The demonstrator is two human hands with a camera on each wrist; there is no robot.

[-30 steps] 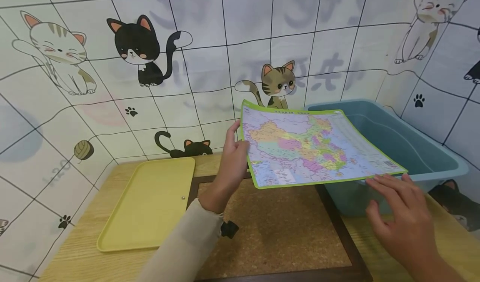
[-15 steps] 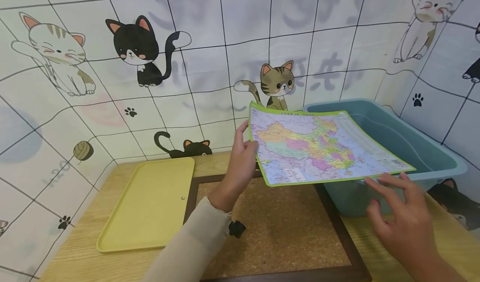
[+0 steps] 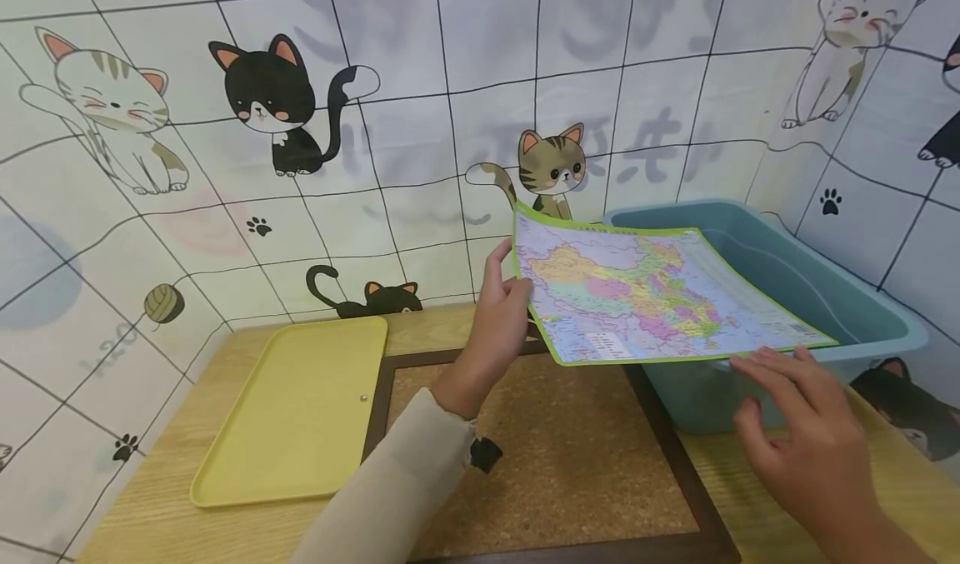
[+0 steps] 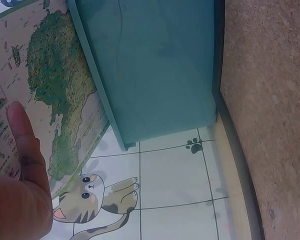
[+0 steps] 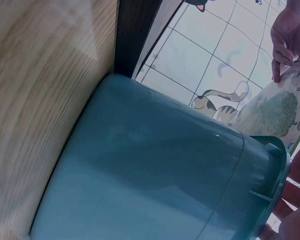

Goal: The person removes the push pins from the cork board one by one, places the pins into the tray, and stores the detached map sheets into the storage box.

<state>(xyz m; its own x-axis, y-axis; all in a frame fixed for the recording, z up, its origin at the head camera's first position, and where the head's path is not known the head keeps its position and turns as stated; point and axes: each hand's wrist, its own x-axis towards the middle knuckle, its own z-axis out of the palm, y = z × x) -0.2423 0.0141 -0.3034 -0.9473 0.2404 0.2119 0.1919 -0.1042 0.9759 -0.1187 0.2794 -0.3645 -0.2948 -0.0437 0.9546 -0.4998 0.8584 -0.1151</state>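
A thin map sheet (image 3: 622, 289) with a green border hangs tilted over the cork board and the tub's near-left part. My left hand (image 3: 498, 322) pinches its left edge, thumb on the printed top face. The underside (image 4: 65, 100) carries another, mostly green map, visible in the left wrist view. My right hand (image 3: 813, 439) is at the near rim of the blue-green tub (image 3: 870, 322), beside the sheet's near right edge. Its fingers (image 5: 295, 192) lie loosely bent against the rim in the right wrist view; whether they touch the sheet I cannot tell.
A dark-framed cork board (image 3: 555, 464) lies flat on the wooden table (image 3: 142, 506). Left of it is a yellow tray (image 3: 300, 414), close against the frame. The tub stands at the right. Behind everything rises a wall covering (image 3: 420, 147) with printed cats.
My left hand and the map sheet have shifted to the right, further over the tub. The right hand stays by the rim; its fingers spread briefly and came back together.
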